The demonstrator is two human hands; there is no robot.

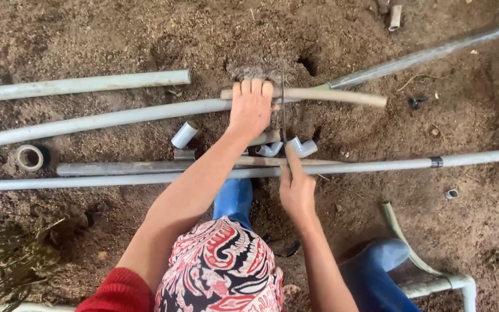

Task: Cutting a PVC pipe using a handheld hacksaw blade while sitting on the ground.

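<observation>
1. Grey plastic pipe (145,115) lies across bare soil, its long axis running left to right with a slight rise toward the right; the cut region sits near the middle of the view, resting on a small mound of earth
2. Left hand (250,107) lies palm-down on that pipe, fingers curled over its far side, pinning it against the mound; it is closed on the pipe
3. Right hand (297,188) is closed around the near end of a thin hacksaw blade (283,110), forefinger stretched along it; the blade runs away from the person, crossing the pipe nearly at a right angle, just beside the left hand's fingers
4. Beyond the blade a tan, muddy pipe length (342,96) carries on to the right, pointing toward a darker pipe (428,56) that climbs to the upper right
5. Judged risk: the blade sits so near the left fingers that a skip sideways could nick them
6. Judged risk: the pipe rests on loose soil, so it could roll or sink under pressure and bind the thin blade, bending it
7. White elbow fittings (295,147), a short coupling (184,134) and a tape roll (29,157) lie near, with two long pipes (116,176) between the hands
</observation>
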